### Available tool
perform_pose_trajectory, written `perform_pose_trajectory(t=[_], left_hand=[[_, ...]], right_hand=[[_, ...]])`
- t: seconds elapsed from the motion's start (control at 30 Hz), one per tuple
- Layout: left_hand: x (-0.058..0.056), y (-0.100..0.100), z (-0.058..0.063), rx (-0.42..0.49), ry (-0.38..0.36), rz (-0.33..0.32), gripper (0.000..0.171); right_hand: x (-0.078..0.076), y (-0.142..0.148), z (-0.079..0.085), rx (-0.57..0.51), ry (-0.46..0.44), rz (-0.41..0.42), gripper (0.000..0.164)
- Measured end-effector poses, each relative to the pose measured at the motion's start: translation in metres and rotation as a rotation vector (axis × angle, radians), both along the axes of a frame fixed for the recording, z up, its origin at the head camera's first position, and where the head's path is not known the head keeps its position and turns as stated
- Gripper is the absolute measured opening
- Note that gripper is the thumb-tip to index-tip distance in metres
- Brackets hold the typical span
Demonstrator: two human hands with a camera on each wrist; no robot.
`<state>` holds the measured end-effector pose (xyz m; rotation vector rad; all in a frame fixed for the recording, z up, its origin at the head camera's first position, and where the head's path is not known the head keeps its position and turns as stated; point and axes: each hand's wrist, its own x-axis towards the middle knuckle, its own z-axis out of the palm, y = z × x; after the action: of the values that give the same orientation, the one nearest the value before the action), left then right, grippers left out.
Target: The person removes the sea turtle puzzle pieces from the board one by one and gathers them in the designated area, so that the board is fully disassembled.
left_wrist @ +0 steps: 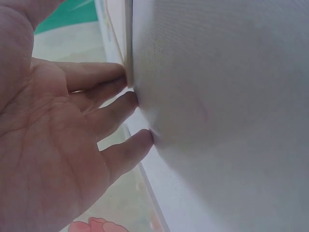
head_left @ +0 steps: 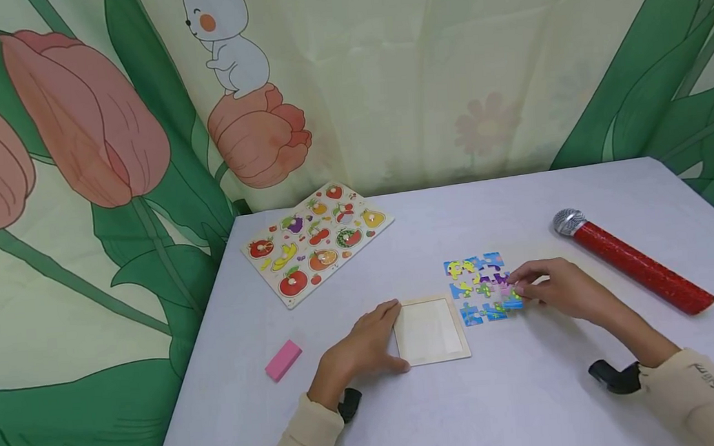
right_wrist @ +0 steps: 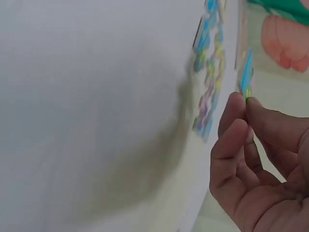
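Note:
My right hand (head_left: 563, 290) pinches a small blue, green and pink jigsaw piece (right_wrist: 247, 77) between thumb and fingertips, raised above the table in the right wrist view. Under and left of it lie several colourful jigsaw pieces (head_left: 472, 315), set out in loose rows. A square wooden puzzle frame (head_left: 429, 328) with a bare pale base lies to the left of these pieces. My left hand (head_left: 365, 343) rests at the frame's left edge, fingers extended, with fingertips on the table and against the frame's side in the left wrist view.
A wooden fruit puzzle board (head_left: 318, 243) lies at the back left. The pink block (head_left: 284, 360) sits left of my left hand. At the right lies a red microphone-shaped object (head_left: 639, 262) with a silver head. A printed curtain (head_left: 421, 73) hangs behind the table.

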<state>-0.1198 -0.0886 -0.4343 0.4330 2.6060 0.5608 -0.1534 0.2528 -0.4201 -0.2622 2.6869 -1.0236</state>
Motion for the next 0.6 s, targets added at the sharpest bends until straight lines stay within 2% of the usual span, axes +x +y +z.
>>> perform_pose_trajectory(t=[0.2,0.43,0.6], left_hand=[[0.0,-0.002,0.0,-0.001,-0.002,-0.003,0.101],[0.0,-0.003,-0.001,0.002,-0.009,0.009,0.101],[0.002,-0.003,-0.003,0.004,-0.002,0.011,0.1]], right_hand=[[-0.007,0.014,-0.008,0.028,-0.014,0.013,0.018],[-0.01,0.011,-0.013,0.035,-0.039,0.044,0.018],[-0.008,0.006,-0.011,0.068,-0.004,0.06,0.016]])
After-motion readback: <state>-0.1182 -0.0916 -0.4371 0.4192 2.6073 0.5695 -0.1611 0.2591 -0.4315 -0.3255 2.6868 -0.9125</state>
